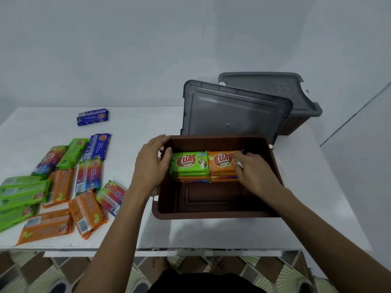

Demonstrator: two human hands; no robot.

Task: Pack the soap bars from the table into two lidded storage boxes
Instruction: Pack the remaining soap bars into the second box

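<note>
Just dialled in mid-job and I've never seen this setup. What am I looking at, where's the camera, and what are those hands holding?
No machine: a person works bare-handed, and the single picture comes from a camera on their head, looking down. On the table sits an open brown box holding a green stack and an orange stack of soap bars. The left hand reaches over the box's left wall, fingertips against the green stack. The right hand pinches the orange stack, fingers on top, thumb on its near side. A grey lid leans behind the box; a second box stands lidded beyond. Loose bars lie to the left.
</note>
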